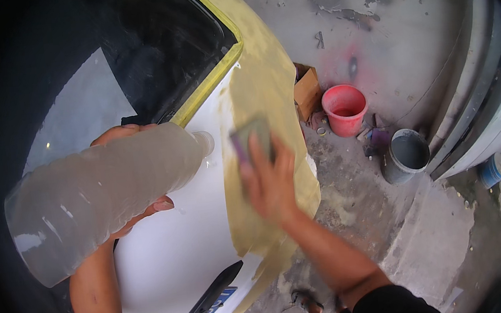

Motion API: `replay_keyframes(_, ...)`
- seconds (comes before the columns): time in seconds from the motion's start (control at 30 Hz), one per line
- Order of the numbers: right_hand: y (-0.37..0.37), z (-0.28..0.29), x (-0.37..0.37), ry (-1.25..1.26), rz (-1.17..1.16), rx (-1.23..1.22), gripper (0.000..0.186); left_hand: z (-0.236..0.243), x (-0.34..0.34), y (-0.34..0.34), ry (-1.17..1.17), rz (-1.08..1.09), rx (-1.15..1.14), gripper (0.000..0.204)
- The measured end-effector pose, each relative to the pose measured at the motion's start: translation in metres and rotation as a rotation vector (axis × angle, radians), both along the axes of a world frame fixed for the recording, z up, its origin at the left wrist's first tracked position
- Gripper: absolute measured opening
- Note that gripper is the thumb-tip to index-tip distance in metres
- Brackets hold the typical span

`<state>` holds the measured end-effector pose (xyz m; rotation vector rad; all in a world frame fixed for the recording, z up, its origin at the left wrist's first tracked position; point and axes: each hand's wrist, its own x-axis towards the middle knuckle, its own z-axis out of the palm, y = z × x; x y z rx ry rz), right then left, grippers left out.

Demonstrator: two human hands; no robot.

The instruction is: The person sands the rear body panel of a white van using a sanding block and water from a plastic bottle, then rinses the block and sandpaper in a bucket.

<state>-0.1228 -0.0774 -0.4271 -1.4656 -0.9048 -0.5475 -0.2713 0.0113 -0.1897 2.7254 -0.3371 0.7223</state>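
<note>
My left hand [147, 215] is wrapped round a large, cloudy plastic bottle [108, 193]. The bottle lies tilted, its narrow neck pointing right over the car body's white panel [174, 244]. My right hand [273, 181], slightly blurred, grips a flat sanding block [262, 129] with a grey-green face and a purple edge. Fingers and block rest on the tan, filler-coloured area [254, 223] along the car's rounded corner. A few water drops show on the white paint near the bottle's mouth.
Yellow tape [209, 81] edges the dark rear window [160, 50]. On the stained floor stand a red bucket [327, 107], a grey bucket [395, 169] and a cardboard box [307, 98]. Curved panels [477, 102] lean at the right, near a blue can [489, 175]. A black trim strip [208, 304] crosses the lower panel.
</note>
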Motion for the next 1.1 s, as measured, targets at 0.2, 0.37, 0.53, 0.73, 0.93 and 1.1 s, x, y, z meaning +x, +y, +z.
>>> replay_keyframes(0.2, -0.003, 0.013, 0.019, -0.046, -0.061, -0.053, 0.053, 0.001, 0.007, -0.001, 0.001, 0.030, 0.058, 0.076)
replay_keyframes(0.37, 0.015, 0.078, 0.107, -0.064, -0.057, -0.097, 0.052, -0.003, -0.005, -0.007, -0.046, 0.075, -0.008, 0.078)
replay_keyframes(0.53, -0.019, 0.028, 0.031, -0.265, -0.074, -0.190, 0.053, -0.004, 0.011, -0.004, 0.011, -0.040, -0.251, 0.081)
replay_keyframes(0.73, -0.010, 0.081, 0.127, -0.278, -0.074, -0.196, 0.056, -0.004, 0.018, -0.004, -0.051, -0.031, -0.178, 0.084)
replay_keyframes(0.93, -0.019, 0.043, 0.043, -0.347, -0.032, -0.228, 0.054, -0.004, 0.006, 0.001, -0.060, 0.034, -0.214, 0.087)
replay_keyframes(1.1, -0.010, 0.077, 0.118, -0.272, -0.099, -0.150, 0.054, -0.005, 0.016, -0.016, -0.158, -0.055, -0.277, 0.089)
